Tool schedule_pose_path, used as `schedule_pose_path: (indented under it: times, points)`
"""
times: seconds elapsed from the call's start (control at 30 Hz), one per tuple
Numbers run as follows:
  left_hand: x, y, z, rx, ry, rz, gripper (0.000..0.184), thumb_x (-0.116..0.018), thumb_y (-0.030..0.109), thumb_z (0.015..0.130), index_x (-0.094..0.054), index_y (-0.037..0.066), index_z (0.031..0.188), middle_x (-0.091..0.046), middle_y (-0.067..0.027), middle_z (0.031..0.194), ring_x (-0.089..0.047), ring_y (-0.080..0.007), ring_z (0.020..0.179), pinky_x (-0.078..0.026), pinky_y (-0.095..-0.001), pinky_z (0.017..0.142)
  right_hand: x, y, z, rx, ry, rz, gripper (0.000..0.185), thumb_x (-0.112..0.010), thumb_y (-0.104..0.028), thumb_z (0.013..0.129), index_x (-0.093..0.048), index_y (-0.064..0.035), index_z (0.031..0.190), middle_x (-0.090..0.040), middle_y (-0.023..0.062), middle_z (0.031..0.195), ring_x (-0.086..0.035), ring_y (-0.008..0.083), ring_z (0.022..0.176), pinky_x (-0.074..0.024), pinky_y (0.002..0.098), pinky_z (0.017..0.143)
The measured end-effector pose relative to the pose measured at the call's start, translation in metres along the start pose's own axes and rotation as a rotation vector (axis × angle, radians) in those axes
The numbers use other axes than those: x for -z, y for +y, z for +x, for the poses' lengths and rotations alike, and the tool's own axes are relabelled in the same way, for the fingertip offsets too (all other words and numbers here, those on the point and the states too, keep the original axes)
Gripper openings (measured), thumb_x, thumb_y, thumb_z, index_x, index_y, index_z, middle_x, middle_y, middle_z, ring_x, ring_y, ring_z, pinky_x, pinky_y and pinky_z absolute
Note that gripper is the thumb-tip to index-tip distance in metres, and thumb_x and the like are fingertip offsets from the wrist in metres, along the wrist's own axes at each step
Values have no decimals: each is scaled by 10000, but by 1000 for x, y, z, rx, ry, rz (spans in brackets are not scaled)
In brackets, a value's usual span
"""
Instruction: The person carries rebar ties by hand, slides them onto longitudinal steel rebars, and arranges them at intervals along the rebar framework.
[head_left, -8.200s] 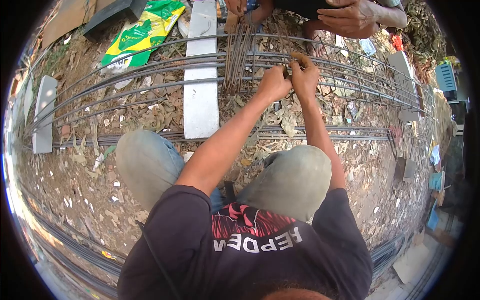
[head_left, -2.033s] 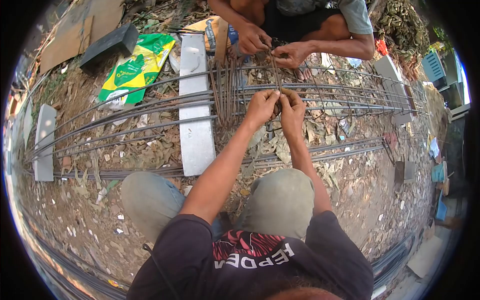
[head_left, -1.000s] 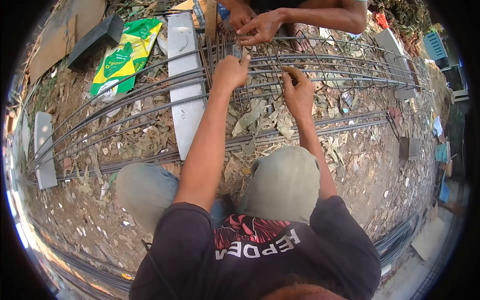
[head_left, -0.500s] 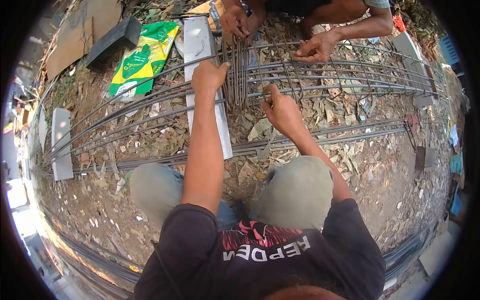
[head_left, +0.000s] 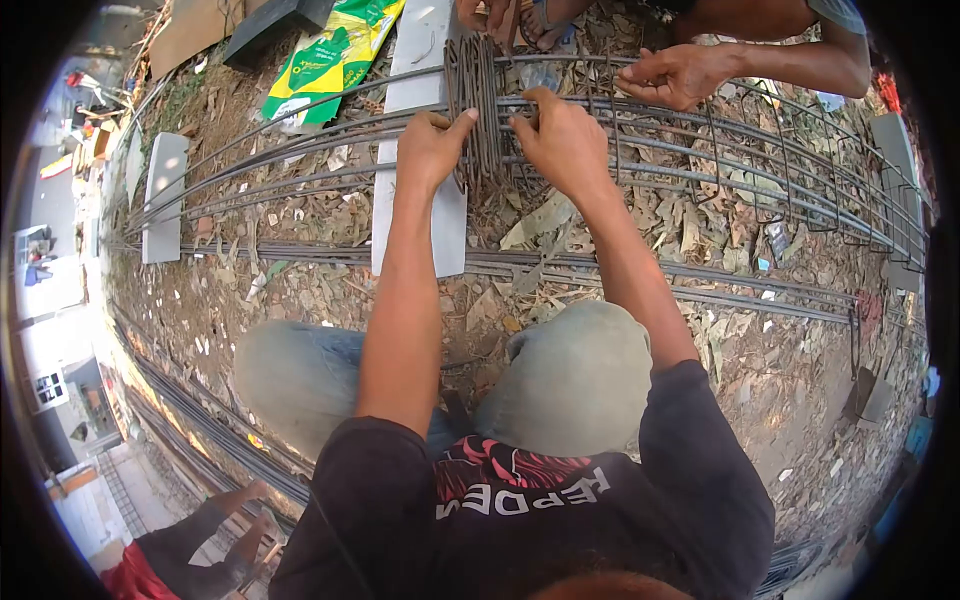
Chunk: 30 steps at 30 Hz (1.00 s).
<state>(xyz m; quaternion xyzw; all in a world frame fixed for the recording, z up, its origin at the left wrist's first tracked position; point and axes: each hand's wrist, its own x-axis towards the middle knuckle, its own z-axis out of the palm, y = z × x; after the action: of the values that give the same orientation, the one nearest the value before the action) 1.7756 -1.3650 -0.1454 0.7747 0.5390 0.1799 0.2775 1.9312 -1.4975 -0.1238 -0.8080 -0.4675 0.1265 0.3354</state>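
A tight bundle of steel stirrups [head_left: 478, 110] stands across long reinforcing bars [head_left: 300, 148]. My left hand [head_left: 432, 150] is at the bundle's left side, its thumb pressed on the stirrups and its other fingers curled down and partly hidden. On the right side, my right hand [head_left: 566, 145] is close against the bundle, with thumb and index finger apart; its other fingers are bent under and hidden. Spaced stirrups [head_left: 715, 150] hang along the bars to the right. Opposite me, another person's hand [head_left: 685, 76] is by a stirrup on the bars.
A pale block [head_left: 420, 225] lies under the bars, with other blocks [head_left: 165, 195] [head_left: 897, 145] toward both ends. More bars [head_left: 690, 275] lie near my knees. A green and yellow sack [head_left: 330, 65] lies at upper left. Another person [head_left: 180, 545] is at lower left.
My right hand has moved left and up to the stirrup bundle. My left hand stays at the bundle's left side. The view has shifted, and a person now shows at lower left.
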Motion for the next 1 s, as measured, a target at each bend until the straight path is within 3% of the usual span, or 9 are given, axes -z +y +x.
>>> schedule_pose_path:
  times: [0.17, 0.27, 0.37, 0.5, 0.63, 0.7, 0.73, 0.93, 1.0]
  points:
    - [-7, 3, 17, 149, -167, -58, 579, -773, 551, 871, -746, -25, 818, -639, -50, 713, -538, -145, 641, -427, -332, 595, -15, 5, -7, 134, 320, -76, 503, -738, -271, 871, -614, -36, 1298, -660, 208, 1186, -671, 410, 1045, -548, 505, 875]
    - [-16, 3, 20, 125, -193, -53, 529, -744, 514, 909, -754, -11, 845, -662, -50, 739, -570, -140, 657, -442, -331, 603, -18, 9, -14, 76, 149, -11, 510, -750, -261, 857, -616, 2, 1273, -641, 214, 1192, -636, 403, 1110, -530, 511, 918]
    - [-20, -6, 30, 224, -248, -132, 521, -720, 502, 937, -753, -18, 942, -703, -68, 843, -616, -162, 746, -480, -324, 673, -31, -8, -35, 313, 38, 96, 653, -750, -235, 847, -500, 35, 1387, -622, 237, 1208, -612, 427, 1139, -521, 520, 941]
    - [-2, 19, 9, 263, -339, -400, 528, -717, 472, 952, -738, -38, 1088, -734, -119, 1017, -656, -205, 901, -499, -341, 855, -33, -4, -55, 366, -61, 294, 740, -730, -191, 862, -397, 5, 1493, -581, 245, 1320, -585, 458, 1206, -504, 520, 988]
    - [0, 5, 23, 195, -414, -393, 421, -767, 398, 921, -760, -20, 975, -746, -98, 903, -671, -173, 801, -508, -346, 739, -19, 2, -61, 296, -127, 358, 683, -714, -197, 884, -438, -4, 1479, -575, 235, 1381, -587, 425, 1251, -491, 509, 1024]
    - [5, 2, 24, 163, -507, -427, 451, -773, 393, 918, -752, -34, 1062, -745, -116, 1015, -667, -188, 920, -496, -342, 846, -17, 18, -43, 348, 24, 324, 579, -701, -202, 902, -521, 9, 1410, -650, 230, 1292, -644, 409, 1174, -510, 492, 1003]
    - [8, 0, 24, 144, -552, -439, 472, -776, 390, 916, -747, -42, 1105, -744, -124, 1071, -665, -196, 980, -490, -340, 899, 1, 16, -31, 196, -61, 302, 477, -682, -185, 916, -586, 2, 1344, -713, 233, 1166, -696, 391, 1073, -544, 454, 948]
    - [-17, -29, 49, 74, -677, -551, 354, -734, 291, 958, -745, -52, 1045, -763, -104, 940, -693, -174, 816, -528, -319, 776, 0, -6, 16, -98, -362, 13, 500, -699, -315, 971, -577, 14, 1327, -746, 210, 1060, -724, 254, 930, -561, 374, 793]
    - [-28, -36, 47, 14, -645, -659, 325, -731, 266, 915, -746, -56, 957, -726, -147, 791, -668, -247, 714, -494, -418, 673, -22, -14, 30, -230, -376, 71, 587, -730, -392, 950, -576, 47, 1308, -737, 189, 998, -709, 195, 876, -557, 335, 753]
